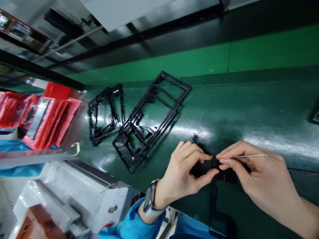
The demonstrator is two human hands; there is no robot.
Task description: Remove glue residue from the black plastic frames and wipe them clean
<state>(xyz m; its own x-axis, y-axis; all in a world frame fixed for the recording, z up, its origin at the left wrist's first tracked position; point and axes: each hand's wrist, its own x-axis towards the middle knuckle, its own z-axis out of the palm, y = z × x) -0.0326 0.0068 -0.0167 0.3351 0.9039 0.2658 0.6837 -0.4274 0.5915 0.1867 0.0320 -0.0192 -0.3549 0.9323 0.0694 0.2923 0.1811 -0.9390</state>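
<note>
At one black part [213, 196], the right hand [264, 176] pinches one thin rod [249, 155]; whether the left hand [183, 171] grips anything is unclear.

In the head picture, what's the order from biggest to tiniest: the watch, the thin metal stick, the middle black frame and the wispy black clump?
1. Middle black frame
2. Watch
Unsure: thin metal stick and wispy black clump. The stick is longer, but very skinny.
</note>
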